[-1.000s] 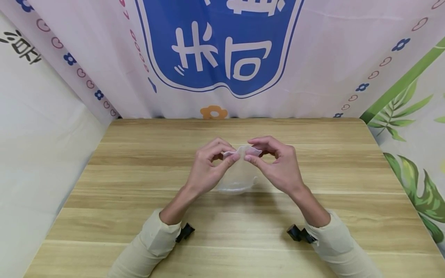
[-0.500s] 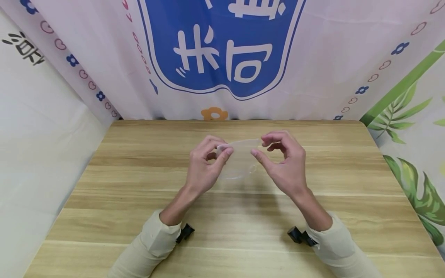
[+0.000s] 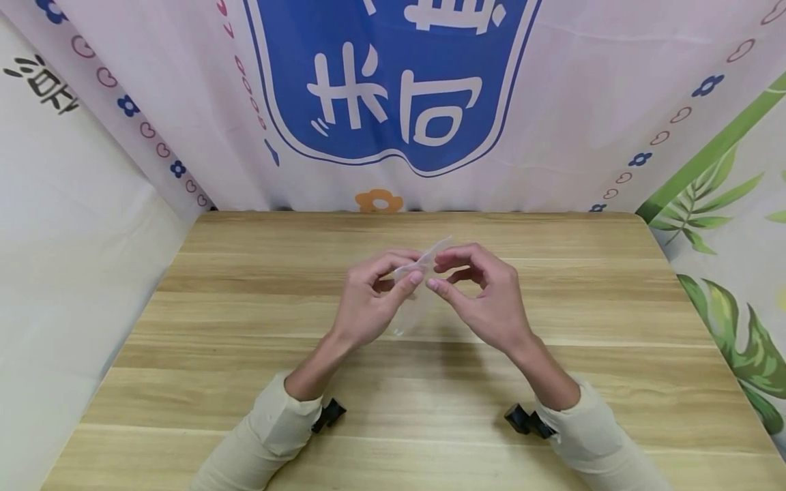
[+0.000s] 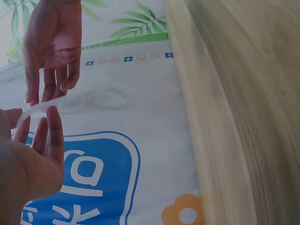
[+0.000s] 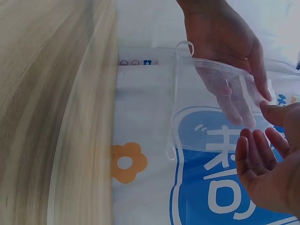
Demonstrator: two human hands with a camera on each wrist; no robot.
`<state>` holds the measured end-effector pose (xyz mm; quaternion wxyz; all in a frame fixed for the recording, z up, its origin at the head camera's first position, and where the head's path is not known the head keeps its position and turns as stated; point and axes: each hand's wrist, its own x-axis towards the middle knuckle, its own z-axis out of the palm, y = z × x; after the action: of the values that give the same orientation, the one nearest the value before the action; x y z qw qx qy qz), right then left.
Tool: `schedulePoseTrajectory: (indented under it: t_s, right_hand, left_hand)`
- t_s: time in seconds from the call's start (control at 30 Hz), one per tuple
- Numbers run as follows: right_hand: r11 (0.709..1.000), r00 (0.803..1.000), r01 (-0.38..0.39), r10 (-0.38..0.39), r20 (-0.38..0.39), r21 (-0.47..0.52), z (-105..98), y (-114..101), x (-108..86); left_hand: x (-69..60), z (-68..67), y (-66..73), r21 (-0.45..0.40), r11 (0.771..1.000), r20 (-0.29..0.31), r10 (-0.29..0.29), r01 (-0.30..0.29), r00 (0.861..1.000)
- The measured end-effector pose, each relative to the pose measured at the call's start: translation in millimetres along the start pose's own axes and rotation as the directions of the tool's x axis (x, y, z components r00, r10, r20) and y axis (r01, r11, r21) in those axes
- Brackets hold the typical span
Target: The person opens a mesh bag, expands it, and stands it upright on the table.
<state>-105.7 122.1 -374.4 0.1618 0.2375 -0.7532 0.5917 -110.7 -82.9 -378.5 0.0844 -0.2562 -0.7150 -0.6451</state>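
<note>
A clear, limp plastic piece [image 3: 413,310] hangs above the table between both hands. It has a curved edge and a small loop [image 5: 185,46] at one corner, best seen in the right wrist view. My left hand [image 3: 367,296] pinches its upper edge between thumb and fingers. Close on the other side, my right hand [image 3: 485,296] has its thumb and fingers bent and spread apart, right beside the plastic. Whether the right fingertips touch it I cannot tell. The plastic stands partly edge-on in the head view, with one corner pointing up.
The wood-grain table [image 3: 245,341] lies under the hands. A printed curtain [image 3: 552,123] rises along the back edge, and a leaf-patterned cloth [image 3: 731,320] hangs at the right. Black wrist mounts [image 3: 328,414] jut from both sleeves.
One second ago both hands pinched the plastic's upper edge. The right hand then drew off rightward as the plastic spread out. Now it is back beside the left, and the plastic has turned edge-on.
</note>
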Motion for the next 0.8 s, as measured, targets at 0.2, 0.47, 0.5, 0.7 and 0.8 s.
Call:
schedulePoseTrajectory:
  t_s: [0.2, 0.47, 0.5, 0.7, 0.8]
  right_hand:
    - [0.999, 1.0, -0.026, 0.027, -0.015, 0.048, -1.8, -0.9, 1.0]
    - [0.996, 0.999, -0.029, 0.032, -0.024, 0.087, -3.3, -1.5, 1.3]
    - [0.996, 0.999, -0.029, 0.031, -0.024, 0.087, -3.2, -1.5, 1.4]
    - [0.995, 0.999, -0.028, 0.031, -0.031, 0.096, -3.3, -2.0, 1.5]
    - [0.995, 0.999, -0.023, 0.026, -0.021, 0.097, -3.0, -2.0, 1.1]
  left_hand:
    - [-3.0, -1.6, -2.5, -0.112, 0.994, 0.096, -0.009, 0.02, 0.995]
    - [-2.6, -2.2, -4.8, -0.122, 0.992, 0.11, 0.024, -0.01, 0.994]
    - [-2.6, -2.0, -4.7, -0.125, 0.992, 0.11, 0.022, -0.008, 0.994]
    - [-3.0, -1.5, -2.5, -0.159, 0.987, 0.109, -0.022, 0.039, 0.994]
    - [-2.8, -0.9, -2.2, -0.147, 0.989, 0.099, -0.01, 0.024, 0.995]
